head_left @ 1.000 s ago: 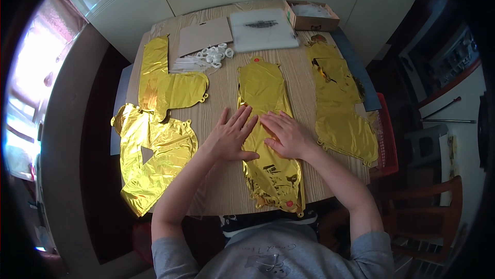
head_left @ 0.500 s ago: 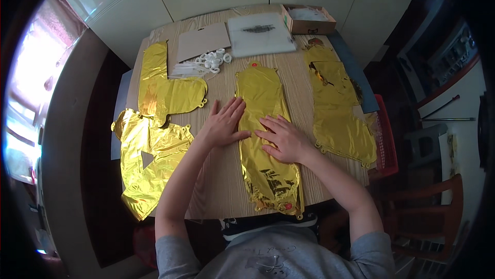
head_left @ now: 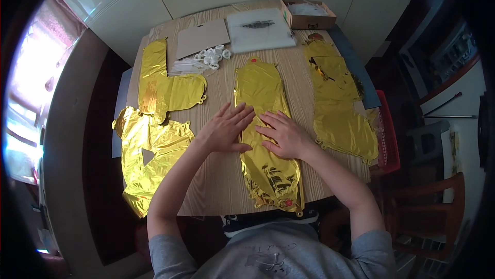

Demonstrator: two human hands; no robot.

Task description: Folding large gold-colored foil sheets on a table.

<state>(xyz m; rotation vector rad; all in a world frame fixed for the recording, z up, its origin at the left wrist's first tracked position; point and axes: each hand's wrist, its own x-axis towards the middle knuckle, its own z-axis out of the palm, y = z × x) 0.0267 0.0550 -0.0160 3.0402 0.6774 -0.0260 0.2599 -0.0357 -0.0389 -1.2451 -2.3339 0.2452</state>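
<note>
A long gold foil balloon (head_left: 260,85), flat and uninflated, lies lengthwise in the middle of the table. My left hand (head_left: 225,129) rests on its left edge, fingers stretched out and the thumb pointing across the foil. On its right side my right hand (head_left: 283,135) lies flat with the fingers spread. Neither hand holds anything. Part of the balloon's middle is hidden under my fingers. Wrinkled, shiny foil with small tabs shows at its near end.
More flat gold foil balloons lie at the left (head_left: 154,150), upper left (head_left: 154,80) and right (head_left: 337,103). White ribbon rolls (head_left: 214,56), straws (head_left: 188,66), a grey card (head_left: 202,39), a translucent plastic sheet (head_left: 262,31) and a cardboard box (head_left: 309,21) sit farther back. A red basket (head_left: 388,134) stands beyond the right edge.
My left hand has moved slightly right and nearer to me, its fingers now over the foil. The right hand has shifted only a little. The balloon lies in the same place.
</note>
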